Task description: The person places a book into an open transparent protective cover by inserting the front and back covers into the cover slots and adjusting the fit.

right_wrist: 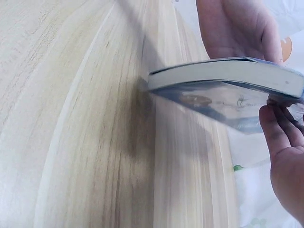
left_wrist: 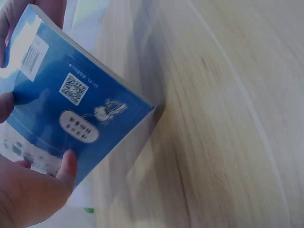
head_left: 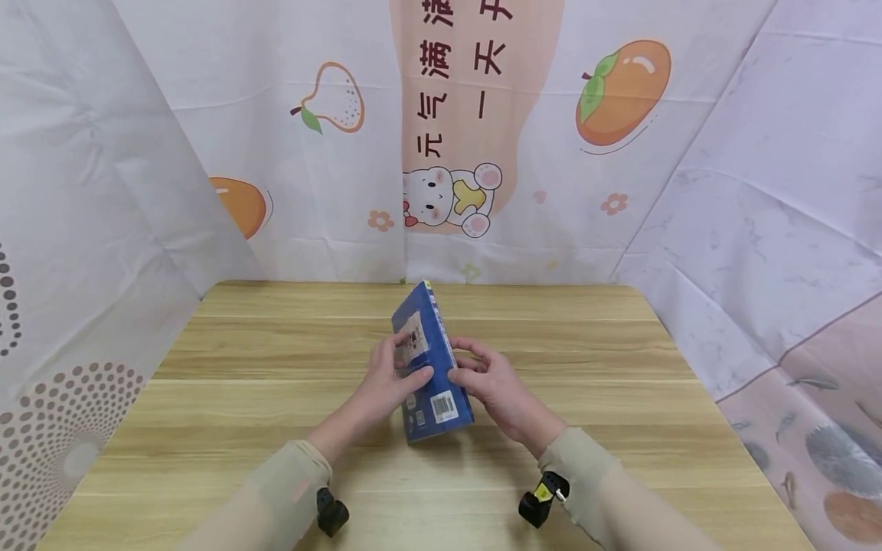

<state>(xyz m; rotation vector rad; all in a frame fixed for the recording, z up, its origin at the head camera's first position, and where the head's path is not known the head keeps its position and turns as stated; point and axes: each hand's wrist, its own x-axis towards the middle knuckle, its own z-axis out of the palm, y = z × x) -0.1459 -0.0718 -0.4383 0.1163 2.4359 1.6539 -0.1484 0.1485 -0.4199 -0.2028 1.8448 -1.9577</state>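
A blue paperback book [head_left: 444,367] is held tilted over the table's middle, its back cover with barcode and pale picture panel turned up and left. My left hand [head_left: 386,379] grips it from the left, thumb and index finger lying on that back cover. On the spine side, my right hand [head_left: 499,386] holds the book with thumb and fingers. In the right wrist view, fingertips [right_wrist: 270,118] of the right hand touch the other cover, and the page edges show. The left wrist view shows a QR code on the book [left_wrist: 95,104]. Whether its lower corner touches the table cannot be told.
The wood-grain table [head_left: 241,360] extends around both arms. Printed cloth [head_left: 310,191] with fruit and a cartoon animal hangs behind it, with further cloth at both sides. Small black cameras [head_left: 333,514] sit at both wrists.
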